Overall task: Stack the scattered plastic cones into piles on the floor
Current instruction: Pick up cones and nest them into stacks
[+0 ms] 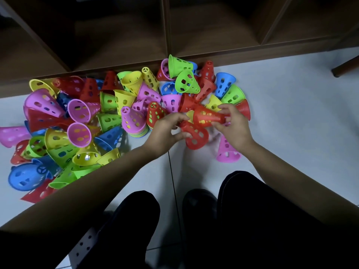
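Head view, the only one. Both hands are busy over the floor (291, 117), each with a cone.

- left hand (168, 131): fingers curled round the lower red cone (195, 137), gripping near its narrow end, wide mouth pointing down and to the right.
- right hand (232, 126): pinches the upper red cone (207, 118) at its narrow end; that cone lies roughly level, wide mouth facing the left hand.
- The two red cones touch or nearly touch and are not nested yet.
- Two piles already stand just left of the hands: pink-topped pile (133, 120) and red-topped pile (155, 112).
- Most of the work is left: a big scattered heap (77, 117) to the left and more loose cones behind the hands. A loose pink cone (227, 152) sits under the right wrist.

Step looks like nesting the pair. To do it well:
- turn one cone so both tips point the same way
- line up the axes and slide tip into mouth until the rims seat
- don't force it; the wall holes may snag
- set the pair upright on the red-topped pile, squarely, so it won't lean.
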